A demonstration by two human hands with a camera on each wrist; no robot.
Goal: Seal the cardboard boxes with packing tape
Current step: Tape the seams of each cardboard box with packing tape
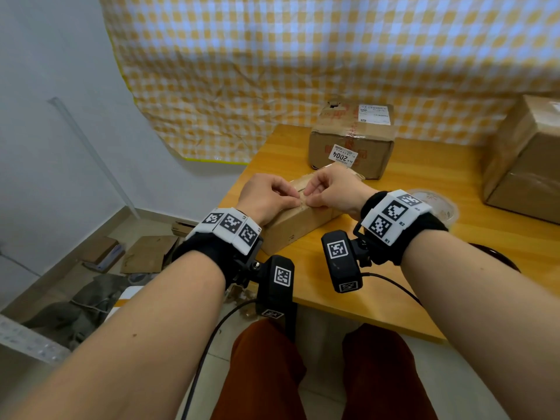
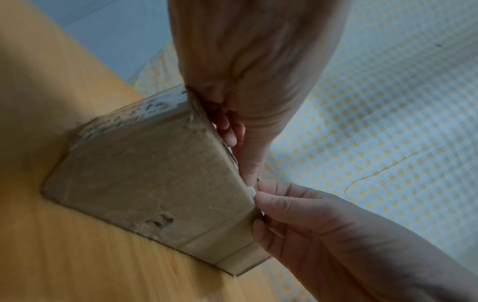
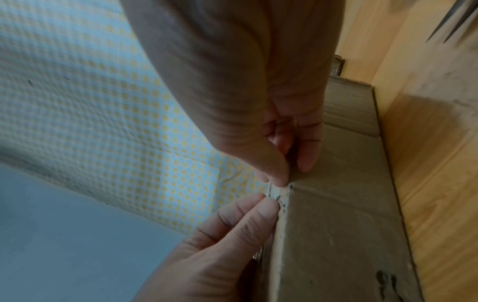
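A small cardboard box [image 1: 298, 215] lies on the bench [image 1: 394, 268] near its front edge. The left hand [image 1: 266, 197] and right hand [image 1: 331, 189] meet over its top edge, fingers [image 3: 269, 206] of both pinching something there, too small to identify.

Left hand [image 1: 266, 197], right hand [image 1: 331, 189] fingertip-pinched together

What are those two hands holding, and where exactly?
Both the left hand and the right hand pinch at the top edge of the small cardboard box, fingertips nearly meeting. Whether tape lies between them cannot be told.
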